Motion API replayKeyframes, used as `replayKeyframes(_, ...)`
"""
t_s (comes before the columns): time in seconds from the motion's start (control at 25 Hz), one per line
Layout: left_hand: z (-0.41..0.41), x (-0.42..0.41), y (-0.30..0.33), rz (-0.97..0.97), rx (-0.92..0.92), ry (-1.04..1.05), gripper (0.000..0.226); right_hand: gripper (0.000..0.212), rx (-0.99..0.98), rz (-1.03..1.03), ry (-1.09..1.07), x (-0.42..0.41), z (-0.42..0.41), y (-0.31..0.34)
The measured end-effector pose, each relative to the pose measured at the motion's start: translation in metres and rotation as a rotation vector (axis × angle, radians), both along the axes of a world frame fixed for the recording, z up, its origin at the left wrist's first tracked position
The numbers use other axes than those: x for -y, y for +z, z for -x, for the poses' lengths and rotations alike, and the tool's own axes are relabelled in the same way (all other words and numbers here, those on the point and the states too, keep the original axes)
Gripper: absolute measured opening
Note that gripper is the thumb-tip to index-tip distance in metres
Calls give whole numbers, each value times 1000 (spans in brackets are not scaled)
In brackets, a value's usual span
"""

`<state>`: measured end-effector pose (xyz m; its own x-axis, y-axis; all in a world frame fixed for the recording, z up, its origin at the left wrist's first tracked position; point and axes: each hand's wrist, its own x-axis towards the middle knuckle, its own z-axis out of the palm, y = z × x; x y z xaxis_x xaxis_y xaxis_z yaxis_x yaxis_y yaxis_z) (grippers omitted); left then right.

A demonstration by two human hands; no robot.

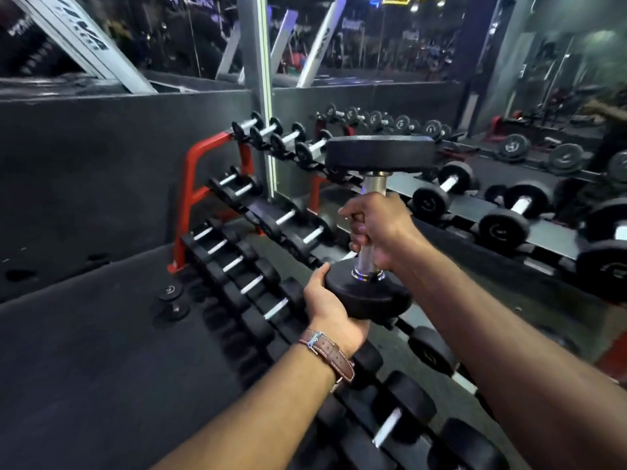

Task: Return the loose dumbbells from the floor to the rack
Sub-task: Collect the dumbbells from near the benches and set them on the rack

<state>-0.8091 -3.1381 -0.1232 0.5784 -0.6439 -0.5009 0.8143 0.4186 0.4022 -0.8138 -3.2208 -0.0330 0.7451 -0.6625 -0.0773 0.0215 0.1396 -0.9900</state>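
Note:
A black round-headed dumbbell [380, 152] with a knurled chrome handle stands upright in the air over the rack. My right hand [376, 227] is wrapped around its handle. My left hand [327, 307], with a brown watch strap on the wrist, cups the lower head from the left and beneath. The red-framed, three-tier rack [190, 195] runs from the centre left toward the lower right, its tiers holding several black dumbbells. The dumbbell hangs above the middle and lowest tiers.
A small dumbbell [172, 300] lies on the black rubber floor by the rack's left foot. A wall mirror [509, 106] behind the rack reflects more dumbbells. A steel post [258, 79] rises behind the rack. Open floor spreads to the lower left.

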Motion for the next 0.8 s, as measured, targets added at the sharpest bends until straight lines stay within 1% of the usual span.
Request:
replayKeyframes(0.04, -27, 17, 2, -8, -4, 7, 58, 58, -8, -5, -18, 18, -27, 2)
replayKeyframes(0.12, -86, 50, 6, -22, 11, -12, 49, 56, -14, -20, -71, 50, -81, 4)
replayKeyframes(0.24, -169, 95, 3, -2, 39, -112, 39, 54, 3, -36, -150, 95, -157, 0)
replayKeyframes(0.32, -221, 118, -2, -30, 72, -187, 39, 50, 6, -45, -218, 121, -203, -6)
replayKeyframes(0.44, -299, 162, -5, -75, 69, -290, 48, 44, 22, -78, -339, 162, -270, -13)
replayKeyframes(0.48, -320, 176, -7, -85, 66, -306, 45, 44, 16, -85, -372, 175, -289, -14)
replayKeyframes(0.6, -363, 221, -12, -77, 38, -381, 34, 44, -4, -134, -436, 215, -325, -17)
replayKeyframes(0.68, -384, 260, -17, -71, 18, -455, 37, 44, -7, -154, -490, 255, -344, -21)
replayKeyframes(0.8, -409, 323, -17, -73, 15, -520, 48, 44, -6, -163, -542, 321, -369, -29)
